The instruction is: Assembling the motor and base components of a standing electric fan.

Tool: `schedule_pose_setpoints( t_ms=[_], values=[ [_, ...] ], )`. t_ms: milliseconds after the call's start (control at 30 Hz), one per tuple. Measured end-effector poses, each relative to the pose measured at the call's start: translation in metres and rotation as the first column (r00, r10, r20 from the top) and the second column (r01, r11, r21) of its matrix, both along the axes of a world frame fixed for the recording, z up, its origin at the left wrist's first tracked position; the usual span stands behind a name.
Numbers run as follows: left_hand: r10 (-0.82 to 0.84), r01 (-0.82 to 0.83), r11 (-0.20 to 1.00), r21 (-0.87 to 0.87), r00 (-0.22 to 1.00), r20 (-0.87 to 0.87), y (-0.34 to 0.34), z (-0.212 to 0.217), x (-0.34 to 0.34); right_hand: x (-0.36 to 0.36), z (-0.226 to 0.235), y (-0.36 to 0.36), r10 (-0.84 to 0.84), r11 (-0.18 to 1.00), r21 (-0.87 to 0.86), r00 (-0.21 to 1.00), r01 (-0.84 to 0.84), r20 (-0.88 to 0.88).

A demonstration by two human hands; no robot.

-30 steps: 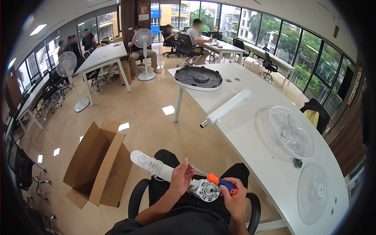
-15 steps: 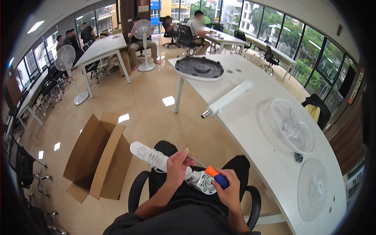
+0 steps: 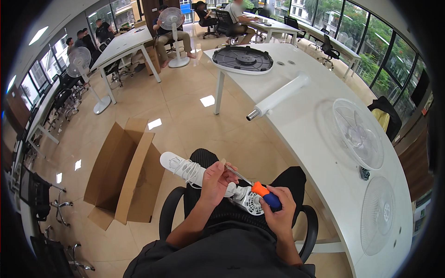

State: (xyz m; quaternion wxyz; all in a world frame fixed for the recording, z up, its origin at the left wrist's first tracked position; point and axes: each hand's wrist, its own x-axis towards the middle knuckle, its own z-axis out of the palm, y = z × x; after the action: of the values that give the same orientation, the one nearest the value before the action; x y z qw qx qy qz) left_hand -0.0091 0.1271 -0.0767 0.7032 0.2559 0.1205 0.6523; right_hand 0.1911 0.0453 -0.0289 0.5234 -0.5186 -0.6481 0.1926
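A screwdriver (image 3: 269,196) with an orange and blue handle lies slantwise between my hands above my lap. Fingers of my right hand (image 3: 280,208) wrap round its handle. At the far end of the metal shaft, my left hand (image 3: 215,183) pinches the tip between thumb and fingers; the tip itself is hidden. Below the tool, a white fan motor housing (image 3: 253,204) with a round slotted grille rests on my lap, partly covered by my hands. A white laced shoe (image 3: 183,169) shows just beyond my left hand.
An open cardboard box (image 3: 121,173) stands on the floor at left. The white table (image 3: 315,125) on my right carries a fan base (image 3: 243,60), a white pole (image 3: 280,96), a fan cage with blades (image 3: 358,134) and a flat grille (image 3: 378,216). Chair armrests (image 3: 170,212) flank me.
The whole view has shifted, so the room and table sit higher and further right. Both hands keep their hold on the screwdriver, with little change in their pose.
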Motion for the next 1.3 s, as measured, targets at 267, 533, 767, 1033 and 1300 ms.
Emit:
schedule_pose_setpoints(
  t_ms=[267, 533, 767, 1033, 1300],
  values=[
    [0.082, -0.087, 0.996, -0.033, 0.988, -0.133, 0.001, -0.018, 0.007, -0.001, -0.005, -0.005, 0.017, 1.0, 0.01, 1.0, -0.017, 0.014],
    [0.023, -0.017, 0.998, 0.063, 0.994, -0.104, -0.003, -0.012, -0.009, -0.016, -0.005, -0.007, 0.066, 0.995, -0.068, 0.995, -0.07, -0.071],
    [-0.082, 0.116, 0.972, 0.206, 0.983, -0.166, 0.009, -0.028, -0.013, 0.004, -0.007, -0.009, 0.071, 0.991, -0.095, 0.98, -0.09, -0.188],
    [0.267, 0.468, 0.823, 0.322, 0.182, -0.946, 0.018, -0.086, -0.005, 0.094, 0.001, -0.024, -0.122, 0.979, -0.178, 0.983, 0.097, -0.138],
    [0.39, 0.652, 0.701, 0.289, -0.012, -0.921, 0.039, -0.093, -0.004, 0.144, 0.012, -0.022, -0.197, 0.945, -0.286, 0.974, 0.159, -0.109]
  ],
)
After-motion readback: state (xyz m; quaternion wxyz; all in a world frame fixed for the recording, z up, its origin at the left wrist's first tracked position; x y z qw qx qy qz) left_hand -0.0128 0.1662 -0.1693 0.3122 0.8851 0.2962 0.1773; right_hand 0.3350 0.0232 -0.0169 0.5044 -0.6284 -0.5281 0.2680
